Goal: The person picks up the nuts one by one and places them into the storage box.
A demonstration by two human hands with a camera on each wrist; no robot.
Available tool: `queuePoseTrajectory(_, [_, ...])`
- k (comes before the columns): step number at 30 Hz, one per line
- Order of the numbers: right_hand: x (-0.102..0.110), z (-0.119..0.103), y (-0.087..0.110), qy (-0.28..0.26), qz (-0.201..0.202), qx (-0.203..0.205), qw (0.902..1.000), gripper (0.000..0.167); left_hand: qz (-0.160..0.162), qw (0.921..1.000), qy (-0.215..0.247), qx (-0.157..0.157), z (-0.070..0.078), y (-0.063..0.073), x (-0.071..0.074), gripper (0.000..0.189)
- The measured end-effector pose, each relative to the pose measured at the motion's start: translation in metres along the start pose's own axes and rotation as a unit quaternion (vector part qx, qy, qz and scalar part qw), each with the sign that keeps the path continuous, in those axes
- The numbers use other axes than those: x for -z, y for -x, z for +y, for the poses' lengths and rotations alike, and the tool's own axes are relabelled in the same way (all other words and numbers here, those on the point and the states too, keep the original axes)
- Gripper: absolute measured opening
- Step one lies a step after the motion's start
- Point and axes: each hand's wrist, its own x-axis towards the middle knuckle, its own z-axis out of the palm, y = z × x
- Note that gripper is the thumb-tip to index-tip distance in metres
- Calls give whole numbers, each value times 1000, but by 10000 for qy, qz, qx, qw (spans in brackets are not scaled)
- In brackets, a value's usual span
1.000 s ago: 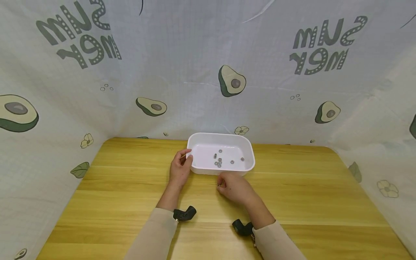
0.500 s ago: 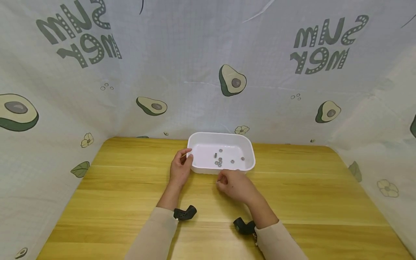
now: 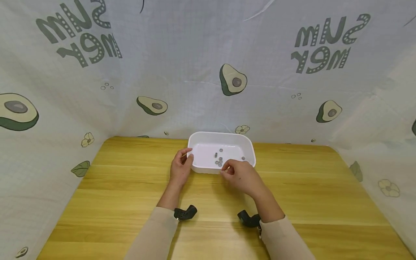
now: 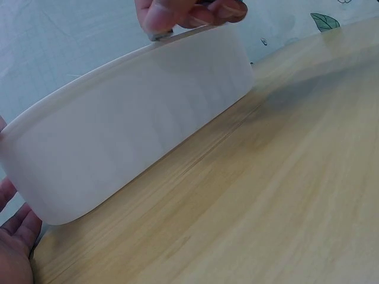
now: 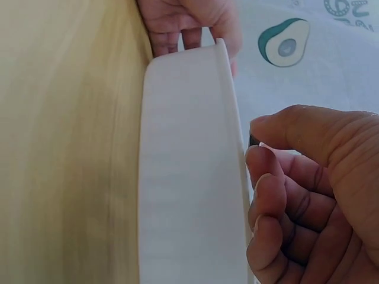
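Observation:
A white plastic tray (image 3: pixel 208 170) stands at the back of the wooden table. Several small metal nuts (image 3: pixel 221 150) lie on its floor, mostly near the middle. My left hand (image 3: pixel 180 169) holds the tray's left end, thumb at the rim and fingers along the outer wall. Over the front rim is my right hand (image 3: pixel 242 177), which pinches a small metal nut (image 4: pixel 161 36) between thumb and index finger. In the right wrist view only a dark edge of that nut (image 5: pixel 253 141) shows; its other fingers are curled. The right hand covers part of the tray's front right.
The wooden table (image 3: pixel 113 202) reaches out on both sides of the tray and towards me. Directly behind the tray hangs a pale curtain (image 3: pixel 195 72) with avocado prints. Each wrist wears a black camera (image 3: pixel 185 213).
My right hand has risen from the table in front of the tray to its front rim, carrying the nut. The left hand stays at the tray's left end.

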Motion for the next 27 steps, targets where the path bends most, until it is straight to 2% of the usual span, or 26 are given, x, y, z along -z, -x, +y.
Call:
queuePoseTrajectory(12, [13,0,-26,129,235,114,9996,13,24,10000,-12,14,0,0,-1,29])
queuePoseTrajectory(17, [17,3,-44,88,278,18,9996,17,43,10000,-56,-27,0,0,0,28])
queuePoseTrajectory(21, [20,8,-59,289,222,-14,9993,18,34,10000,-70,-12,0,0,1,29])
queuePoseTrajectory(27, [25,17,-73,538,116,-332,9979,20,-4,10000,-70,6,1,0,1,32])
